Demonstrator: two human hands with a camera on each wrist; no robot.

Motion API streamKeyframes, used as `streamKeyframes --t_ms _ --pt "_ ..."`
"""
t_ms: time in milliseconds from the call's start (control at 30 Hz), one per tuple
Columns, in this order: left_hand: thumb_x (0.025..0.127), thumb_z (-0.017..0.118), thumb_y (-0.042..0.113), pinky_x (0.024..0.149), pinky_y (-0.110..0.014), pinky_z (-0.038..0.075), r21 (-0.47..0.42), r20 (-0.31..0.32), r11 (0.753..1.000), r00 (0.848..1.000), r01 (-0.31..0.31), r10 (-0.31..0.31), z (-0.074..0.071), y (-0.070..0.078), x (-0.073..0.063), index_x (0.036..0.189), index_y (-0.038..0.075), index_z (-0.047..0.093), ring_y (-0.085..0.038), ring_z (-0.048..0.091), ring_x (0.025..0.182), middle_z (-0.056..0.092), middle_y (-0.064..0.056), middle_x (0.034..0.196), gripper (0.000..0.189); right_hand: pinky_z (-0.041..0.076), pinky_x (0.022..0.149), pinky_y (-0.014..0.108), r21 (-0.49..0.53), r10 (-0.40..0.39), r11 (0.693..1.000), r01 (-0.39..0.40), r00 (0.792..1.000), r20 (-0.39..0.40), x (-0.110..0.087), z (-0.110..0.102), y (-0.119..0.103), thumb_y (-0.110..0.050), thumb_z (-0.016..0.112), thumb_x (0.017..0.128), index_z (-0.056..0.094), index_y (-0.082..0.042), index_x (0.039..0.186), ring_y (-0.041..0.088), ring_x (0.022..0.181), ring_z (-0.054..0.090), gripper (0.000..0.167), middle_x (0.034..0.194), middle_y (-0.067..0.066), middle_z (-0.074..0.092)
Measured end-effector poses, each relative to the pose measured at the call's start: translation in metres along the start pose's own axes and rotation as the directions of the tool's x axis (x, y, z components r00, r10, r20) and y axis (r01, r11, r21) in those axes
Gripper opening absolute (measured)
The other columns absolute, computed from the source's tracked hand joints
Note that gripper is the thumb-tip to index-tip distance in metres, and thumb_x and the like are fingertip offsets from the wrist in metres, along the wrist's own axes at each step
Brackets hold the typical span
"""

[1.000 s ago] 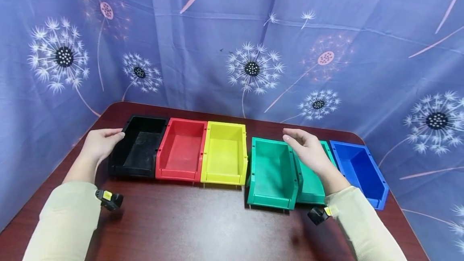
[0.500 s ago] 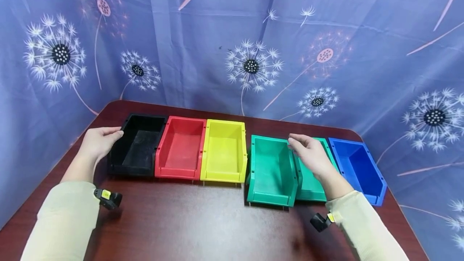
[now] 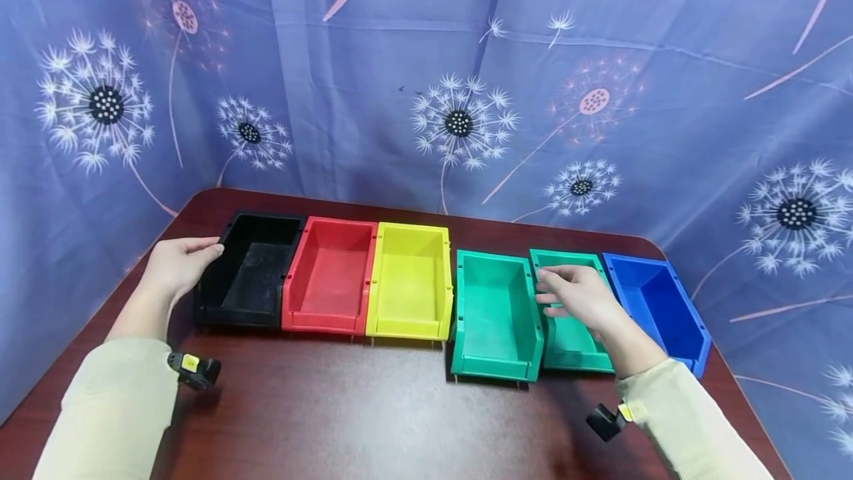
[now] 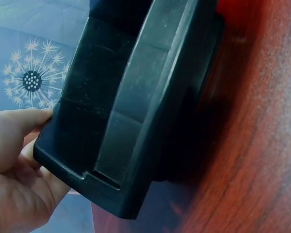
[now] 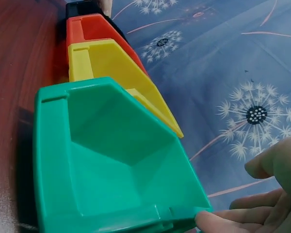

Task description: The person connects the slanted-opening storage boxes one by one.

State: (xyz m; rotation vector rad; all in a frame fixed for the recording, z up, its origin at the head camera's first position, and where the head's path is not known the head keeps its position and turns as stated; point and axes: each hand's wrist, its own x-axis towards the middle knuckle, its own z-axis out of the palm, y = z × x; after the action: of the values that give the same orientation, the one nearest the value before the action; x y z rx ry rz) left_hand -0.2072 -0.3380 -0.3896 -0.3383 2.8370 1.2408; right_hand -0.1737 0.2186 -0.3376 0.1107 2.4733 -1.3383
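Note:
At the left end of a row of plastic bins, my left hand (image 3: pixel 175 267) grips the side wall of the black bin (image 3: pixel 256 276). In the left wrist view the thumb (image 4: pixel 39 116) lies at the rim and the fingers go behind the wall. My right hand (image 3: pixel 583 302) is over the right-hand green bin (image 3: pixel 576 343), thumb and fingers apart. In the right wrist view, a fingertip (image 5: pixel 208 221) appears to touch the rim of the left-hand green bin (image 5: pixel 111 160), beside the gap between the two green bins.
A red bin (image 3: pixel 336 269) and a yellow bin (image 3: pixel 411 276) stand side by side next to the black one. A blue bin (image 3: pixel 660 310) sits tilted at the right end. The brown table (image 3: pixel 320 406) backs onto a blue dandelion-patterned curtain (image 3: pixel 373 95).
My right hand has moved right and toward me, and its fingers have spread. The left-hand green bin sits slightly further left. My left hand stays on the black bin.

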Motion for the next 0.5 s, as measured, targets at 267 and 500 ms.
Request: streamKeyframes --t_ms 267,500 --pt "0.098 0.044 0.037 0.103 -0.06 0.033 0.019 -0.009 1.0 1.0 -0.008 0.009 0.001 0.001 0.0 0.132 -0.003 0.051 -0.049 0.036 0.13 0.042 -0.034 0.137 0.054 0.058 0.077 0.037 -0.133 0.009 0.991 -0.004 0.999 0.034 0.015 0.005 0.003 -0.024 0.055 0.096 0.04 0.014 0.135 0.023 0.091 0.069 0.056 0.122 0.029 0.059" --pt "0.098 0.044 0.036 0.103 -0.06 0.033 0.0 -0.028 1.0 0.999 -0.018 0.017 0.004 0.001 0.003 0.132 -0.004 0.051 -0.049 0.036 0.13 0.042 -0.034 0.137 0.053 0.059 0.07 0.035 -0.287 0.08 0.956 -0.063 0.996 0.046 0.027 0.011 0.003 -0.018 0.064 0.091 0.046 0.016 0.129 0.023 0.085 0.069 0.055 0.112 0.029 0.062"
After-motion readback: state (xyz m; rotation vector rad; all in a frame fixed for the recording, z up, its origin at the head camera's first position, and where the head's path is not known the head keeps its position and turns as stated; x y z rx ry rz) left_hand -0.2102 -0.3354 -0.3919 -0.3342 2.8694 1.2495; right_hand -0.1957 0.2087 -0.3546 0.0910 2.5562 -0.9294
